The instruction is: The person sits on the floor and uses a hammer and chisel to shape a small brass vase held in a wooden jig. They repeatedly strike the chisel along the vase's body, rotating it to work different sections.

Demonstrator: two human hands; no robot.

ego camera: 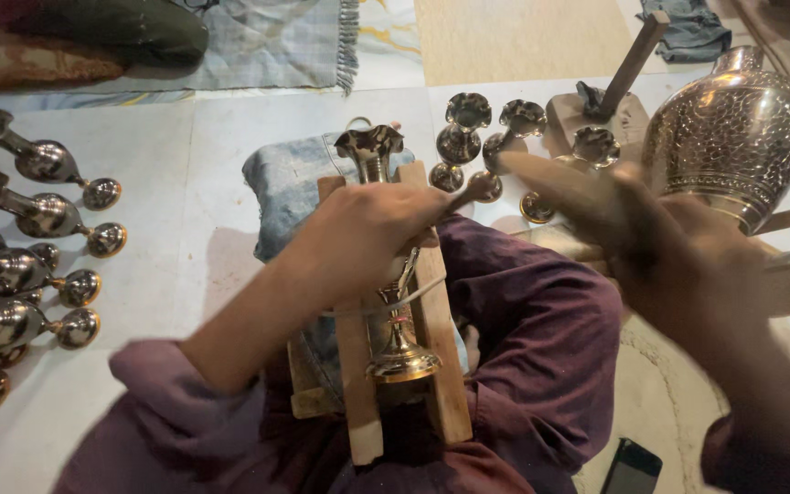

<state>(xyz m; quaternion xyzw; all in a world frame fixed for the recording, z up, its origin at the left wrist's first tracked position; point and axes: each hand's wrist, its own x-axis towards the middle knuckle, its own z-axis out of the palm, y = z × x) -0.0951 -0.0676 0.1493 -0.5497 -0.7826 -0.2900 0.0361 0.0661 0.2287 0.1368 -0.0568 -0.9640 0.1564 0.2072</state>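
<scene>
Two hands engaged: left hand point(368, 233) clamped around small brass vase point(386, 274) lying in wooden cradle point(436, 348) on lap; right hand point(660, 247) closed on blurred wooden mallet point(550, 178), raised right. Large engraved vase point(733, 128) far right.

Brassy vase point(386, 274), purple sleeve point(176, 393)

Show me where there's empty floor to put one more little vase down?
Bare floor lies between the vases lying in a row on the left and the denim cloth. Crowded: the standing small vases, the big engraved vase, and the wooden frame under the left hand.
</scene>
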